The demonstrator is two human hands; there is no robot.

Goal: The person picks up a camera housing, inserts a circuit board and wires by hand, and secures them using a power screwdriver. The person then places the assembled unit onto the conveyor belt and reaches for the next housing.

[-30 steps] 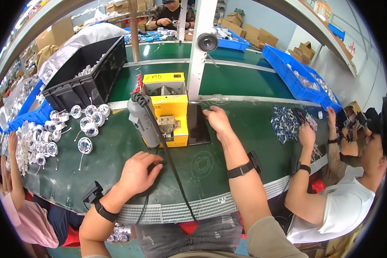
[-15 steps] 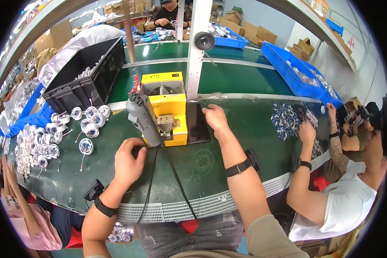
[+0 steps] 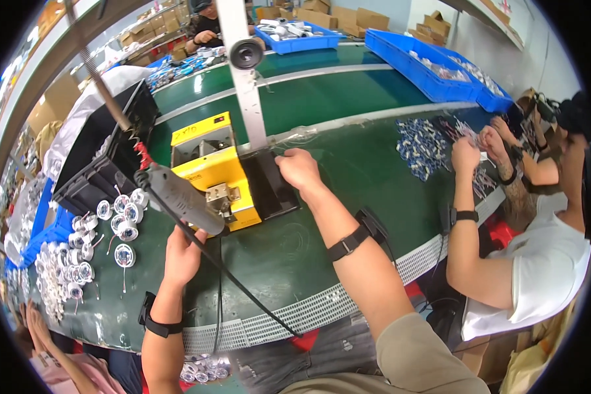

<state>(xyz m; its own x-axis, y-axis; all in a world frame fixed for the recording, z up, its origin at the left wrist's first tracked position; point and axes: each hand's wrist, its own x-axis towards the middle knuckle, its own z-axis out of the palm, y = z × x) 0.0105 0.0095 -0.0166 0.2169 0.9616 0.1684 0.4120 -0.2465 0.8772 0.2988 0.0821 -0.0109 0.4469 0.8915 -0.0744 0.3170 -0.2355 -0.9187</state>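
Observation:
A yellow machine (image 3: 218, 167) with a metal fixture (image 3: 219, 199) on its front stands on the green bench. A grey electric screwdriver (image 3: 180, 197) hangs slantwise before it from a red coiled cord (image 3: 142, 152). My left hand (image 3: 181, 259) is at the screwdriver's lower body, fingers bent and partly hidden behind it; what they hold I cannot make out. A flat black plate (image 3: 272, 187) lies along the machine's right side. My right hand (image 3: 301, 172) is closed at the plate's far right edge, thumb and forefinger together on it.
White round parts with wires (image 3: 125, 256) lie in a heap at left, near a black crate (image 3: 88, 180). Blue wired parts (image 3: 420, 148) are spread at right, where a co-worker's hand (image 3: 466, 156) works. A white post (image 3: 243, 98) stands behind the machine; blue trays (image 3: 427, 72) lie beyond.
The view has tilted and shifted. My left hand has come in beneath the screwdriver, which leans more. My right hand has stayed by the plate, now closed at its edge.

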